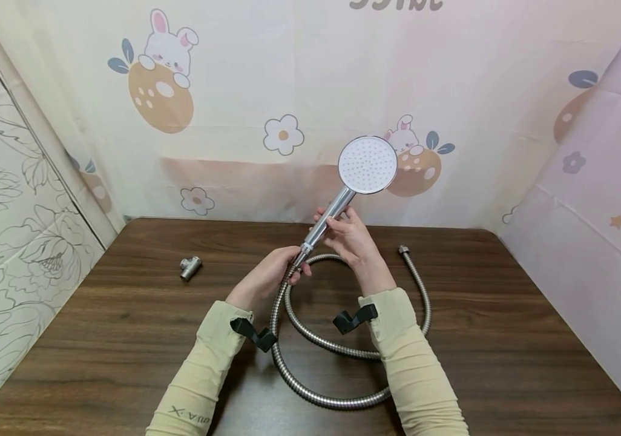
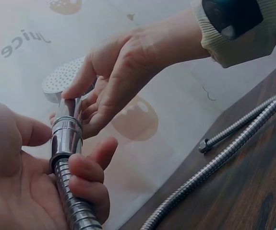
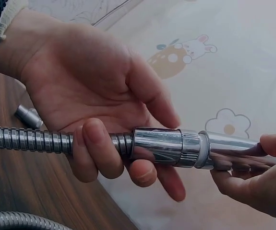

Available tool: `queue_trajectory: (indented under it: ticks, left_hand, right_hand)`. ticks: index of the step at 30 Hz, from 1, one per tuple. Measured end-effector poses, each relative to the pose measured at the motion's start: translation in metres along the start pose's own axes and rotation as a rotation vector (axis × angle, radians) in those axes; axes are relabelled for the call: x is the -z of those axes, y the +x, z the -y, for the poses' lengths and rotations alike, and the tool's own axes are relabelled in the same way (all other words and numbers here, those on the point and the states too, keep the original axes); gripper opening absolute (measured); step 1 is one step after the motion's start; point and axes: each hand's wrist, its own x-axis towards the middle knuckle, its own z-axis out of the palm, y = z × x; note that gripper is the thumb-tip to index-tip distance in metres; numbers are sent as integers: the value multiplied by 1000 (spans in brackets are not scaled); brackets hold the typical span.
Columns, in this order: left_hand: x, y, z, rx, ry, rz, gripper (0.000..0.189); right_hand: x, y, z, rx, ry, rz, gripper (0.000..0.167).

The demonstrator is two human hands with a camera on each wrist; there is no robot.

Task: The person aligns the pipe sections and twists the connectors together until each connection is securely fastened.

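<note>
My right hand (image 1: 356,242) holds the chrome handle of a shower head (image 1: 368,165), pinching it between thumb and fingers. The head's round white spray face is tilted up to the right. At the handle's lower end my left hand (image 1: 267,275) has its fingers curled round the metal shower hose (image 1: 278,327), just below the chrome hose nut (image 3: 157,143). In the right wrist view the nut meets the handle in line, and a pale ring (image 3: 204,150) shows between them. The left thumb lies close along the nut.
The hose loops over the dark wooden table (image 1: 125,339), partly hidden under the right sleeve. Its free end fitting (image 1: 404,249) lies at the back right. A small chrome tee fitting (image 1: 190,267) sits on the left. A printed curtain (image 1: 234,72) hangs behind the table.
</note>
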Motion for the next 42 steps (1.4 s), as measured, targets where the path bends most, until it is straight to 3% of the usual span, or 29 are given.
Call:
queue_trajectory:
  ticks: [5,14,19,26,33,42]
  left_hand:
    - [1,-1,-2,-13,-8,7,33]
    - [2,-1,-3,-18,39,-43,27]
    - [1,0,-1,-29,1,-52,26]
    - [-1,-1,0,-34,-27,-52,28]
    - [-1,-1,0,-56,-5,-46,24]
    - [0,0,2,-30,23,-25,24]
  right_hand:
    - [0,0,0,0,-8,-1,45]
    - [-1,-2,2,4,-20,-2,47]
    - [-1,-2,1,9,-17,-14,42]
    - [-1,-2,1,10,-20,-19,49]
    - [-1,-3,1,13,-8,-19,45]
    - [-1,-2,-1,25,-10,-6,34]
